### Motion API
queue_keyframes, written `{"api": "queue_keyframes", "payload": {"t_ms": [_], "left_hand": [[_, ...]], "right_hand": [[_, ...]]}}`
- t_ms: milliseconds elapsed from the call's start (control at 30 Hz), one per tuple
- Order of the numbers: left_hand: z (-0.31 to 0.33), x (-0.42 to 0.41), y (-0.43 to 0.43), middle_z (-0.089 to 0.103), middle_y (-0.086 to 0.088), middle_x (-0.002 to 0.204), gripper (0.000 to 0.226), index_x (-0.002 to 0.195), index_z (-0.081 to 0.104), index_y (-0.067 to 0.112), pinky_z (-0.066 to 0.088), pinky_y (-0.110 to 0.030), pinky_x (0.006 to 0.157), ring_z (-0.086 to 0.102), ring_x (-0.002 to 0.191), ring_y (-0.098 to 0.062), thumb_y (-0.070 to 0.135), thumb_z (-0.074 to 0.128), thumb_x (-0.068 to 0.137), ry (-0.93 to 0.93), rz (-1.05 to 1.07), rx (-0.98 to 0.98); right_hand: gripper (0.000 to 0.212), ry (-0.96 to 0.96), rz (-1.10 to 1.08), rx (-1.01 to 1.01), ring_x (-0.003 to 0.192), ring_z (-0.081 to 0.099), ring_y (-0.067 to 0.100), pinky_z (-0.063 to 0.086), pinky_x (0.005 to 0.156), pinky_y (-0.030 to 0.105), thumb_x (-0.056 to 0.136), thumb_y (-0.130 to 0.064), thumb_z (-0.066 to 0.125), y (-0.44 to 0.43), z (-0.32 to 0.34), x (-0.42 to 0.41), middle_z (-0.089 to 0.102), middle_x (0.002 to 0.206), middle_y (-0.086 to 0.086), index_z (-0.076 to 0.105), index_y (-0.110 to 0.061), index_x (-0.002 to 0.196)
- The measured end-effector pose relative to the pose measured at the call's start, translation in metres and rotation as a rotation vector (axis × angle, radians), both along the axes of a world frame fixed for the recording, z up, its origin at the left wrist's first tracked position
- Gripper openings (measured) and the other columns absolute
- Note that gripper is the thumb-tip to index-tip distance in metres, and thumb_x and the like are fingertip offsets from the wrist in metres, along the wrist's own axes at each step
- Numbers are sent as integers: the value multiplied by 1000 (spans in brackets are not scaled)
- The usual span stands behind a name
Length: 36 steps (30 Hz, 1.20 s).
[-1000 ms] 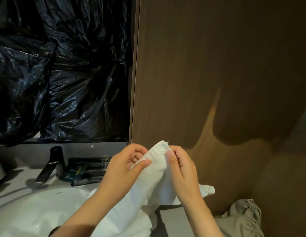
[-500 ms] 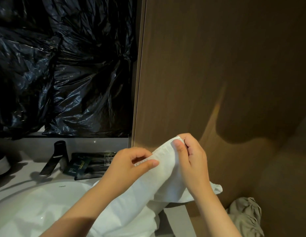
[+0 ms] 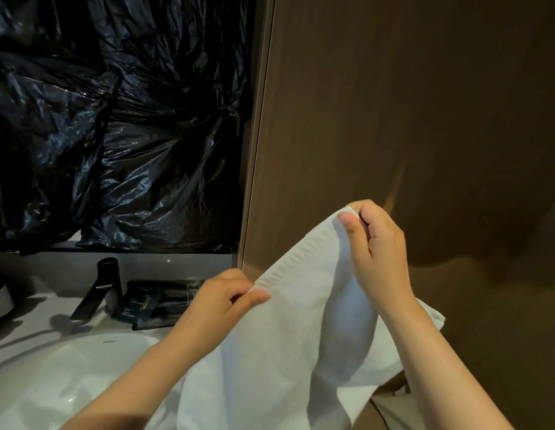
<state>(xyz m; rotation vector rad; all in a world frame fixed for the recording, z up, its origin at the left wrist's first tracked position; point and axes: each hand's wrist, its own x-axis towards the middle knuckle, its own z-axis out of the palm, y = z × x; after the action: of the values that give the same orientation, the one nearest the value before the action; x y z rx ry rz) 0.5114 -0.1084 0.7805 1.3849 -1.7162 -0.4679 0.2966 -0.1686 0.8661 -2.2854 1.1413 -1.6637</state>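
Bathroom sink by brown wall panel: white towel held up between them, left hand pinching its hem, right hand pinching the top corner; looks soft, light, limp, best gripped at hem corners.

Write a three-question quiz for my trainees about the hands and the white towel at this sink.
1. True or false: the left hand and the right hand both pinch the hemmed edge of the white towel.
2. Which hand is held higher? A) left B) right C) both level
3. Fill in: the black tap stands behind the white ____.

Key: 1 true; 2 B; 3 sink.
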Motion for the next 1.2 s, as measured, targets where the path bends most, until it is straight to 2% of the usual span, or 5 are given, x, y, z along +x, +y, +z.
{"api": "queue_keyframes", "payload": {"t_ms": [300, 433, 633, 1000, 1200], "left_hand": [[6, -6, -2, 60, -20, 77, 53, 78, 66, -3, 50, -41, 68, 57, 69, -29, 50, 61, 85, 1, -91, 132], [10, -8, 2, 57, -18, 70, 62, 71, 64, -3, 42, -25, 59, 51, 58, -15, 58, 59, 77, 66, -51, 94], [52, 0, 9, 66, 10, 70, 5, 71, 78, 24, 47, -11, 63, 62, 75, -7, 28, 81, 72, 159, 145, -353], [-6, 16, 10, 71, 18, 71, 1, 75, 79, 33, 53, -22, 61, 64, 67, -5, 34, 78, 74, 145, -20, 85], [-29, 21, 3, 54, 4, 54, 46, 55, 63, 18, 41, -21, 53, 47, 51, -6, 63, 65, 66, 127, -29, 116]], "right_hand": [[16, -31, -4, -74, 85, 57, -1, 42, 70, 4, 101, -22, 48, 6, 21, -1, 57, 84, -17, 59, -19, 90], [16, -6, -30, -102, 84, 57, 0, 41, 69, 4, 101, -27, 48, 6, 25, -6, 57, 84, -17, 59, -20, 91], [21, -75, -119, -223, 77, 54, -1, 40, 63, 6, 103, -27, 46, 8, 50, -23, 54, 80, -18, 56, -17, 88], [16, -19, -135, -60, 82, 57, 0, 42, 67, 3, 101, -28, 48, 3, 17, -3, 56, 83, -16, 58, -21, 91], [16, -49, -166, -92, 81, 55, -4, 40, 67, 2, 102, -27, 48, 3, 18, -8, 55, 82, -19, 58, -20, 91]]}}
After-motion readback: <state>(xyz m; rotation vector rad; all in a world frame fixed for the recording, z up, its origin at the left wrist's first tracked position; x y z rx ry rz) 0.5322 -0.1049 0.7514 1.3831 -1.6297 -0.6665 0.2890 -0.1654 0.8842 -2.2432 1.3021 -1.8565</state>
